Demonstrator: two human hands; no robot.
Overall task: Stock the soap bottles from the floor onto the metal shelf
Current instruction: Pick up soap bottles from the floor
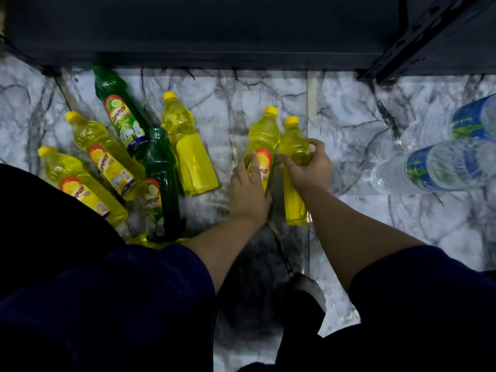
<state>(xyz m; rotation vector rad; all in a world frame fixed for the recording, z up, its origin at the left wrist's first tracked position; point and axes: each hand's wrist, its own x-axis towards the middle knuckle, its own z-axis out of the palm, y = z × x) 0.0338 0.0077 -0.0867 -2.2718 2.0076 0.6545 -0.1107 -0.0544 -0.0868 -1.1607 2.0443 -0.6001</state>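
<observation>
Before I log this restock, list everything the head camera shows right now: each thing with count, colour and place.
Yellow soap bottles in hand: 2, yellow with yellow caps, side by side on the floor at centre, one under each hand.
Loose yellow soap bottles: 3 clear, lying on the floor at left; a bit more yellow peeks out by the left sleeve, can't tell what.
Green soap bottles: 2, dark green, lying among the yellow ones at left.
Water bottles: 2, clear with blue labels, on the floor at the right edge.
Metal shelf: 1, dark, across the top, with an upright post at right.
Floor: white marble-pattern tile.
Left hand: on the labelled yellow bottle.
Right hand: wrapped around the unlabelled-side yellow bottle.
</observation>
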